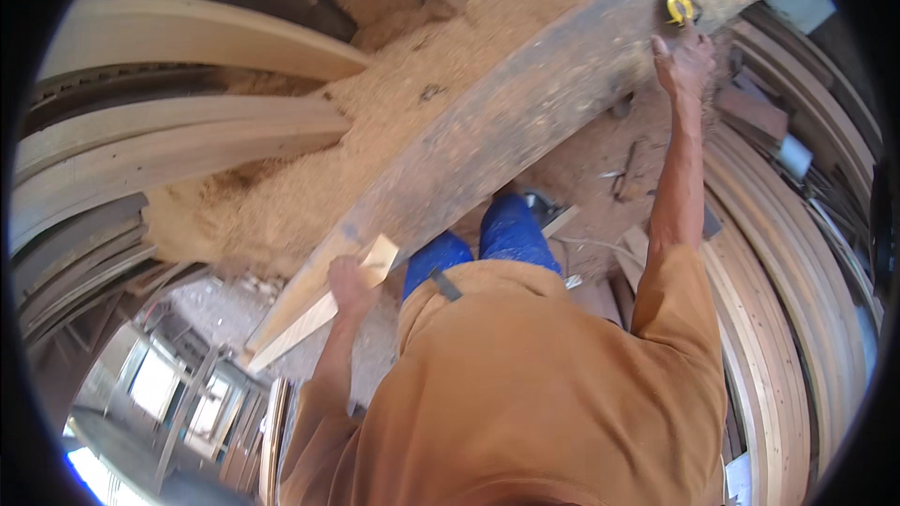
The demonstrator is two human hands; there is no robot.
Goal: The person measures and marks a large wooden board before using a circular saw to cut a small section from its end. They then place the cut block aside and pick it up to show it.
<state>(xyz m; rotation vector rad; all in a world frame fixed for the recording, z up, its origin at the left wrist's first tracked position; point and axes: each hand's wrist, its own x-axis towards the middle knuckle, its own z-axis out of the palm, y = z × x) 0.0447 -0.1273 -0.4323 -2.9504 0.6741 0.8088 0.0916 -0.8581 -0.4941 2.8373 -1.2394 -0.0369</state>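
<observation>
At the lower left, my left hand [351, 287] is closed around a pale wooden board [302, 326], which slants along the near edge of a long worn wooden bench [497, 117]. The board's near end sticks out beyond my fingers. My right arm stretches to the far right end of the bench. There my right hand [689, 66] has its thumb apart from its fingers. Its fingertips are at a yellow and black tape measure [677, 7] lying on the bench top; whether they touch it I cannot tell.
Sawdust [422, 94] is heaped behind the bench. Thick timber beams [187, 131] lie at the left, and long planks [764, 319] are stacked at the right. A cable [600, 244] and wood scraps lie on the dusty floor near my blue-trousered legs.
</observation>
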